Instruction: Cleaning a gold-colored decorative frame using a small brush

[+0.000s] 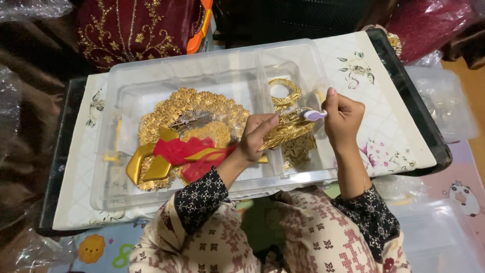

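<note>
Our left hand (256, 136) fingers clamp the gold ornament (289, 129); our right hand (342, 117) fingers clamp a lilac toothbrush (314, 115), bristles touching the ornament beyond our left fingertips.

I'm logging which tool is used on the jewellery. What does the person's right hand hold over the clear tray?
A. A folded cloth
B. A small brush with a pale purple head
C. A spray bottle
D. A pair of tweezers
B: the right hand grips a small brush with a pale purple head, its tip against the gold ornament that the left hand holds over the clear plastic tray.
</note>
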